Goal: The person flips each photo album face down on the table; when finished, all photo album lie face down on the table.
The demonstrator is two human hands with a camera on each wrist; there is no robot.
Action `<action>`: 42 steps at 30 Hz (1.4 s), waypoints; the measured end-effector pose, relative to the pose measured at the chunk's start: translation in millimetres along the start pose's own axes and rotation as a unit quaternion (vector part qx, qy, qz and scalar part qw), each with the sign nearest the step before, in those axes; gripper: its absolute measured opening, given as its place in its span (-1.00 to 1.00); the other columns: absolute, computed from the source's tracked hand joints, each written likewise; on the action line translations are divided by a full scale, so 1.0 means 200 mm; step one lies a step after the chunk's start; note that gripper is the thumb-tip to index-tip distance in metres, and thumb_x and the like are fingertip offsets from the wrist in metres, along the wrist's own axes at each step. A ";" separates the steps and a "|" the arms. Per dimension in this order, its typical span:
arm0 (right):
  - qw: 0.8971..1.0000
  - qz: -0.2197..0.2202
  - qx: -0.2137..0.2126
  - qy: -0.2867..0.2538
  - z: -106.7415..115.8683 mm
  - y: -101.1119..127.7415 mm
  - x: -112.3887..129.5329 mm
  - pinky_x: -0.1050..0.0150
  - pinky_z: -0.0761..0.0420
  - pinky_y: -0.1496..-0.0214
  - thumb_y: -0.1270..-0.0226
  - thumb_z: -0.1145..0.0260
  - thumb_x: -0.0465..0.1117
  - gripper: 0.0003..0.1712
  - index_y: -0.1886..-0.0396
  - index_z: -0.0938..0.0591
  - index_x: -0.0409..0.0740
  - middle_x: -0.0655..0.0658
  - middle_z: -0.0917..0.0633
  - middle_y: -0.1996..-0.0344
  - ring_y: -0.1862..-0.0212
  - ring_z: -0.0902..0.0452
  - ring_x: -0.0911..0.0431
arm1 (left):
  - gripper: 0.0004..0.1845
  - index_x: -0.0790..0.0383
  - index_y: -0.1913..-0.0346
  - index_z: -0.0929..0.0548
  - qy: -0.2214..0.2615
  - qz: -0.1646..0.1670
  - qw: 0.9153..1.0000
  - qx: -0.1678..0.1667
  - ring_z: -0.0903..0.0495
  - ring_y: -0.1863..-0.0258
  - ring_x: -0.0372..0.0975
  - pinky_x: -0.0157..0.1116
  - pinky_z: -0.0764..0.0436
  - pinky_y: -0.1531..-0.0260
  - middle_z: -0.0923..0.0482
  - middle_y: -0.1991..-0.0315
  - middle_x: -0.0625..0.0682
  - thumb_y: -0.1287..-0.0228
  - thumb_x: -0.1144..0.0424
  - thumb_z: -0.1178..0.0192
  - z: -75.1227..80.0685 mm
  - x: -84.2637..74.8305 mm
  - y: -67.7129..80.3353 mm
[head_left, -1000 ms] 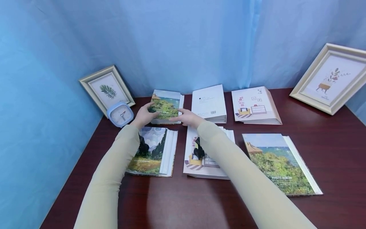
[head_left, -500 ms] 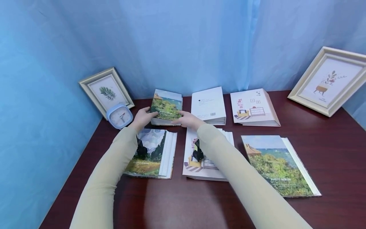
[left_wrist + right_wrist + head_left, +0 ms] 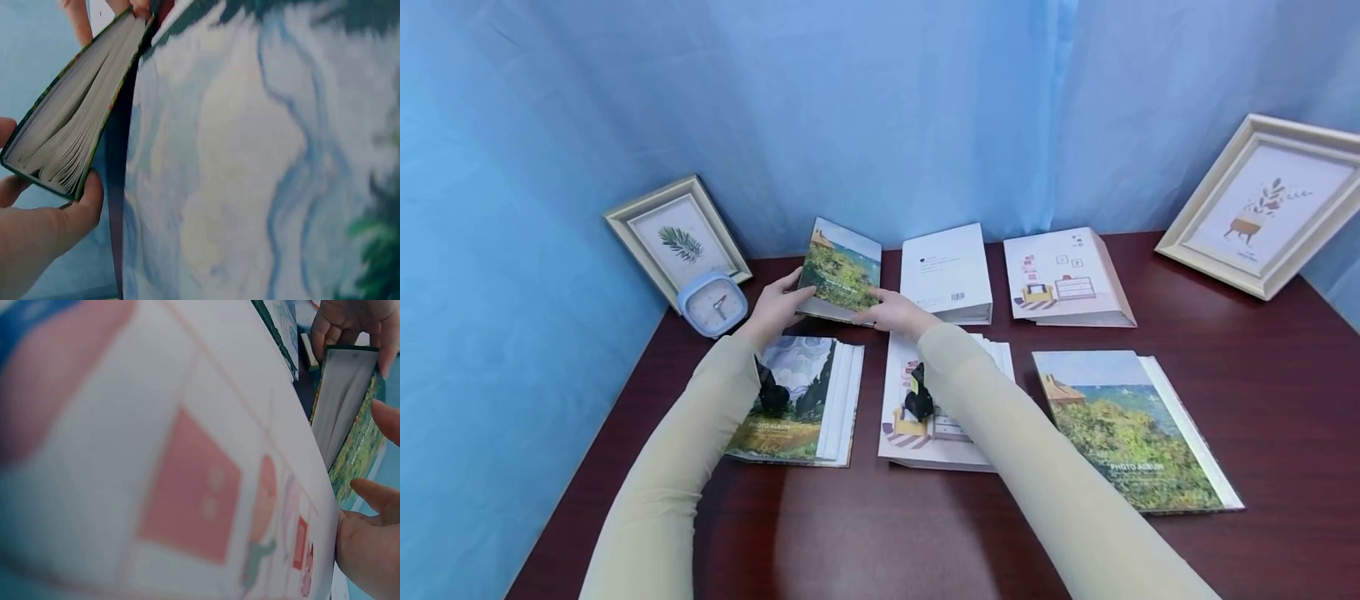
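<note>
Six photo albums are present on the table: one small landscape-cover album (image 3: 841, 271) raised at the back left, one white album (image 3: 946, 272), two albums with furniture drawings (image 3: 1063, 279) (image 3: 902, 417), one swirling-sky album (image 3: 801, 400), and one large landscape album (image 3: 1131, 429). Two picture frames are counted, one with a leaf print (image 3: 677, 237) and one with a plant print (image 3: 1270, 204). One blue clock (image 3: 712, 302) is recorded.

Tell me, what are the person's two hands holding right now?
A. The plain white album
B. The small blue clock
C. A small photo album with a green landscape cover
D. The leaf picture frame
C: the left hand and right hand grip the landscape album by its sides, tilted up off the table.
</note>
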State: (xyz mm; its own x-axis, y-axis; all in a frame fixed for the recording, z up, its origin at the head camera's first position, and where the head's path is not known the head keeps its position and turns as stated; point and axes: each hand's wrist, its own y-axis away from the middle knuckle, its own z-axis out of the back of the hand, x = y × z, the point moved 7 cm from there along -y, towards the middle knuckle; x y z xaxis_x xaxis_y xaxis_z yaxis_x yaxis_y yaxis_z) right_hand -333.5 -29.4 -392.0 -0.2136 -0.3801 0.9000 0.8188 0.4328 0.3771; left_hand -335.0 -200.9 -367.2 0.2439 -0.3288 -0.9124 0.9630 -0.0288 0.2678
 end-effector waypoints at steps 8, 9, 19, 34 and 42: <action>1.000 0.002 0.013 0.002 -0.03 -0.02 0.00 0.04 -0.15 -0.46 -0.45 -0.10 -0.07 -0.22 -0.53 0.04 0.01 -0.10 0.08 -0.52 -0.47 -0.04 -0.09 | -0.32 -0.13 -0.50 0.02 0.011 -0.026 1.000 0.001 -0.15 -0.42 -0.02 0.01 -0.23 -0.34 -0.09 -0.45 0.19 -0.44 0.13 -0.02 -0.02 -0.06 0.02; 1.000 0.002 0.009 -0.007 -0.03 -0.02 0.00 0.05 -0.15 -0.46 -0.46 -0.09 -0.06 -0.23 -0.53 0.04 0.01 -0.09 0.07 -0.52 -0.48 -0.02 -0.08 | -0.32 -0.13 -0.50 0.00 0.005 -0.030 1.000 0.000 -0.17 -0.41 -0.02 0.01 -0.24 -0.34 -0.10 -0.44 0.19 -0.43 0.12 -0.03 -0.02 -0.07 0.03; 0.998 0.001 -0.005 -0.067 0.02 -0.01 0.01 0.06 -0.11 -0.48 -0.53 0.11 0.09 -0.30 -0.52 0.00 -0.05 -0.10 0.04 -0.52 -0.52 0.15 -0.03 | -0.31 -0.10 -0.50 -0.05 -0.072 -0.065 0.995 -0.019 -0.19 -0.39 -0.02 -0.03 -0.35 -0.27 -0.06 -0.46 0.15 -0.40 0.07 -0.08 -0.06 -0.15 0.05; 0.997 -0.017 -0.026 -0.067 0.10 0.03 0.06 0.00 -0.16 -0.45 -0.50 0.11 0.15 -0.26 -0.52 0.01 -0.04 -0.14 0.00 -0.50 -0.47 0.00 -0.18 | -0.35 -0.05 -0.47 -0.15 -0.144 -0.139 0.979 -0.034 -0.55 0.23 -0.17 -0.24 -0.51 0.24 -0.03 -0.49 0.04 -0.38 0.10 -0.10 -0.17 -0.30 0.06; 0.991 0.049 -0.062 -0.104 0.15 0.04 0.10 -0.02 -0.21 -0.42 -0.51 0.14 0.15 -0.27 -0.52 0.01 -0.04 -0.14 -0.06 -0.49 -0.43 -0.10 -0.18 | -0.35 0.08 -0.45 -0.20 -0.202 -0.179 0.962 -0.032 -0.43 -0.07 -0.14 -0.21 -0.48 0.00 -0.29 -0.31 0.21 -0.35 0.14 -0.15 -0.25 -0.36 0.06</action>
State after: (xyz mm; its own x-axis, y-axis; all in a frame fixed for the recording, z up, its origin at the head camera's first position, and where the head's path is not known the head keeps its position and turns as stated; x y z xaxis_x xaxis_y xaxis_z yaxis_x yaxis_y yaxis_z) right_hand -347.2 -9.2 -365.4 -0.2248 -0.1586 0.9614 0.8976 0.3503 0.2676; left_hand -334.4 -131.6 -314.0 -0.1563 -0.6485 -0.7450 0.9853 -0.1546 -0.0722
